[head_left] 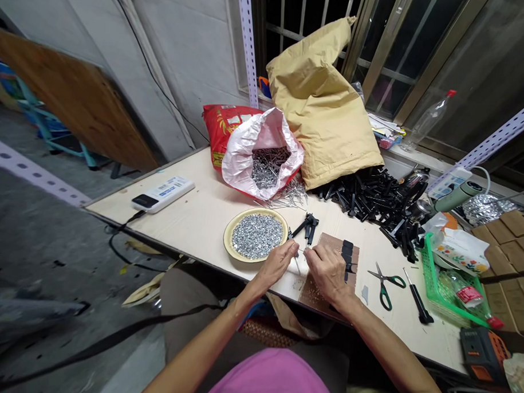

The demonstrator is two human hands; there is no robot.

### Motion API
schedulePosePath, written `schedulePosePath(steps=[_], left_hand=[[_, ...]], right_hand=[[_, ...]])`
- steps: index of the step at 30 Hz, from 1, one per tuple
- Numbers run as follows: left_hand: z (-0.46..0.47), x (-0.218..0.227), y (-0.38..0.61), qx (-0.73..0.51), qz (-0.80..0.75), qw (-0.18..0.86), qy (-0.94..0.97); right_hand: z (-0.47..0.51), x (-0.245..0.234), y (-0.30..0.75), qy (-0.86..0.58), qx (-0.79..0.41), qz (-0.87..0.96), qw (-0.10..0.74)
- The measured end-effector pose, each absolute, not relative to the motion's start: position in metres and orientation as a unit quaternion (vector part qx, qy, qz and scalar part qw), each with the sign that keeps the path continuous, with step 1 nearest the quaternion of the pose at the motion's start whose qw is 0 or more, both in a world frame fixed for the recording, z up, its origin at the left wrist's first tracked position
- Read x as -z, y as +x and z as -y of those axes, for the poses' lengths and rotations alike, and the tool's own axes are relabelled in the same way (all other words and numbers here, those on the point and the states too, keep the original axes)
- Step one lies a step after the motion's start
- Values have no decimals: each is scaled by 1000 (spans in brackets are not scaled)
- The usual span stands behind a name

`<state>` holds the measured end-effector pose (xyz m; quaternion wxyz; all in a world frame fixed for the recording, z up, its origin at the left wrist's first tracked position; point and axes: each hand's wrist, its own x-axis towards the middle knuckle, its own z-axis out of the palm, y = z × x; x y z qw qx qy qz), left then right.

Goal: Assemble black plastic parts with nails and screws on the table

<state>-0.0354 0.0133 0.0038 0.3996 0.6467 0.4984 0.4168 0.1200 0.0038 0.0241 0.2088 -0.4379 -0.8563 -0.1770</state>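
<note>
My left hand is closed in a pinch at the front of the table, just right of a yellow-rimmed bowl heaped with small silvery metal pieces. My right hand is closed too, fingertips almost meeting the left ones, above a brown board. Between the fingertips shows a thin metal pin; the fingers hide most of it. Several black plastic parts with metal shafts lie just beyond my hands. More black pieces sit in a row on the board, beside my right hand.
Behind the bowl, an open red bag spills metal pins. A tan sack leans beside a pile of black parts. To the right lie scissors, a screwdriver and a green basket. A white power bank lies left.
</note>
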Motion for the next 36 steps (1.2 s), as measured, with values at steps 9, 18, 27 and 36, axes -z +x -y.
schedulePosePath(steps=[9, 18, 27, 36], left_hand=[[-10, -4, -33, -435, -511, 403, 622], [-11, -1, -33, -431, -512, 408, 621], [-12, 0, -32, -425, -505, 408, 630], [-14, 0, -34, -414, -501, 412, 639]], right_hand=[[-2, -28, 118, -477, 97, 848, 208], [-5, -26, 118, -479, 96, 850, 197], [-6, -25, 118, -492, 43, 849, 190], [-6, -24, 124, -494, -16, 847, 196]])
